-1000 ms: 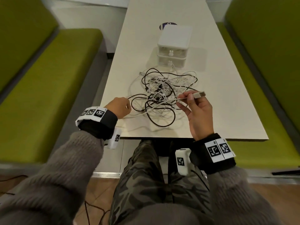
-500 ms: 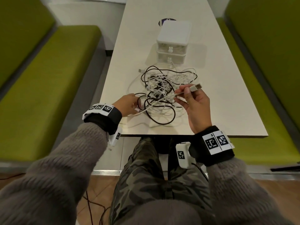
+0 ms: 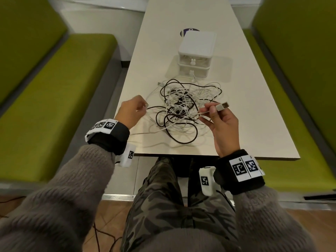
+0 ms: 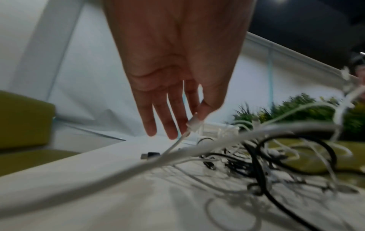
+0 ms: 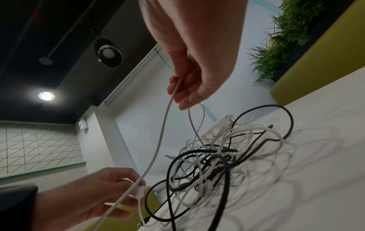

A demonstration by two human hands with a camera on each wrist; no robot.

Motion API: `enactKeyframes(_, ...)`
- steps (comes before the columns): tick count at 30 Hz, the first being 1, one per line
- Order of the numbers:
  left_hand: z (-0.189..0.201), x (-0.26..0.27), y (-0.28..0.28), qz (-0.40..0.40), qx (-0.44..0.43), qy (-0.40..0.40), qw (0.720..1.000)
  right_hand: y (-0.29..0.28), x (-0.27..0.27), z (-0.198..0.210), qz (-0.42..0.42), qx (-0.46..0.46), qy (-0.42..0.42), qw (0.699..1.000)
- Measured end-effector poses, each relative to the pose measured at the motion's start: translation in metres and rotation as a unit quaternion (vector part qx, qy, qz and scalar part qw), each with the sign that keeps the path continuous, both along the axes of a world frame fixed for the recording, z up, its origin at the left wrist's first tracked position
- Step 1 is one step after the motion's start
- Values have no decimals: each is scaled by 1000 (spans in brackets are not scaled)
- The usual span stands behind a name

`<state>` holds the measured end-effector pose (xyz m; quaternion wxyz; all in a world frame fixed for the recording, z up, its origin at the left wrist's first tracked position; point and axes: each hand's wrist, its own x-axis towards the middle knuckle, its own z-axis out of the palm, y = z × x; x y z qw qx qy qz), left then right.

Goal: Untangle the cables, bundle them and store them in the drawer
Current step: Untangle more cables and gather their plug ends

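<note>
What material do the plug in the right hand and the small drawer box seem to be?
USB plug: shiny silver tip, probably metal, with a matte grey shell that looks like plastic. Drawer box: smooth white top and translucent fronts, most likely plastic. Right hand pinches the cable just behind the plug.

- cable tangle sits mid-table, drawer box right behind it
- left hand left of the tangle, right hand on its right
- benches on both sides of the table
</note>
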<state>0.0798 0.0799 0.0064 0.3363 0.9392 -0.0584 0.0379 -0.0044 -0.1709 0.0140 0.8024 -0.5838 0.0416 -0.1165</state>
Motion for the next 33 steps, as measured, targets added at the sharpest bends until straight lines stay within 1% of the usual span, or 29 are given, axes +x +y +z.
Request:
enactKeyframes(3,8,9,14,102,-128,-1,987,0,-2,0,-1,-8,5,1000)
enactKeyframes(5,23,20,22,150,-230,-11,961,2,-2,1,-1,-11,11,1000)
enactKeyframes(7,47,26,22,154,-359,-26,920,4,-3,2,-1,-8,17,1000)
enactKeyframes(8,59,27,20,138,-401,-33,905,5,-3,2,-2,-7,19,1000)
enactKeyframes(9,71,26,16,116,-421,-43,898,7,-4,3,-4,-8,23,1000)
enactKeyframes(10,79,23,11,88,-426,-58,899,8,-4,3,-8,-9,27,1000)
enactKeyframes(13,88,13,-1,-11,-403,-91,911,11,-6,3,-9,0,39,999)
enactKeyframes(16,82,6,-5,-66,-357,-101,926,16,-9,1,21,14,53,998)
enactKeyframes(19,78,-1,-6,-89,-311,-109,940,17,-10,0,35,22,60,997)
enactKeyframes(22,82,-5,-1,-84,-265,-101,955,16,-7,0,43,29,72,996)
enactKeyframes(24,87,-4,5,-93,-205,-92,970,16,-4,2,53,23,80,995)
enactKeyframes(26,91,-2,10,-117,-117,-77,983,17,1,3,60,8,90,994)
enactKeyframes(28,95,1,10,-136,-20,-74,988,18,9,4,60,-14,96,993)
enactKeyframes(29,96,1,8,-138,4,-76,988,19,13,5,59,-26,97,993)
enactKeyframes(30,97,1,4,-137,2,-80,987,20,17,5,58,-37,95,993)
enactKeyframes(31,96,0,-2,-138,-23,-79,987,22,21,5,55,-43,91,993)
enactKeyframes(33,86,-6,-17,-137,-117,-64,982,26,25,2,49,-56,87,993)
